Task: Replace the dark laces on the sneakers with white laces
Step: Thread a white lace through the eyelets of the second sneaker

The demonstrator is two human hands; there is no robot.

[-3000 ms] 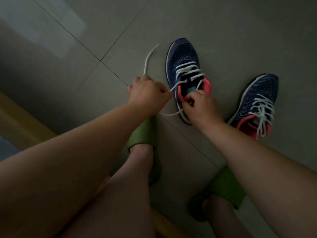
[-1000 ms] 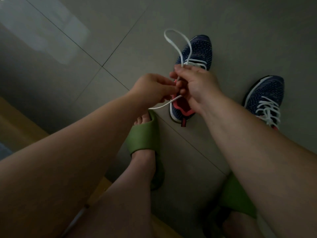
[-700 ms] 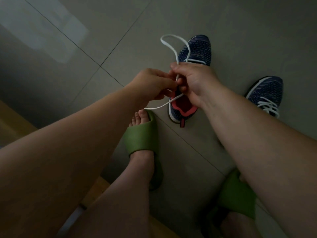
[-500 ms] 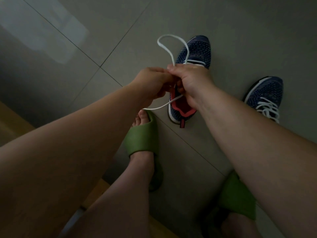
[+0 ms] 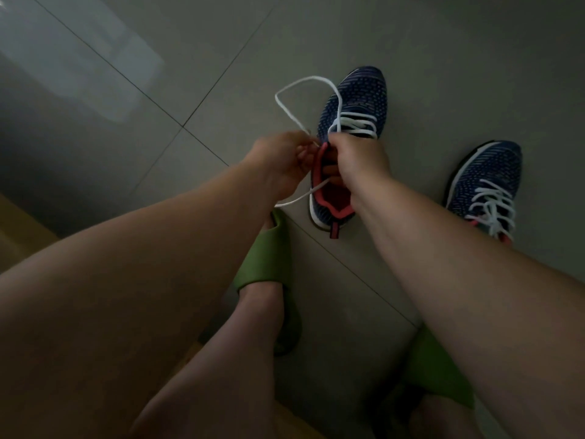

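home, grey tiled floor [image 5: 411,52], green slippers [image 5: 262,258]

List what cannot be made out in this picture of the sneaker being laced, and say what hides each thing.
1. Head view: the upper eyelets of the near sneaker are covered by the right hand.
2. Where the white lace loop ends, hidden between the left hand and the right hand.
3. The far sneaker heel, behind the right forearm.
4. The right green slipper, partly covered by the right arm.
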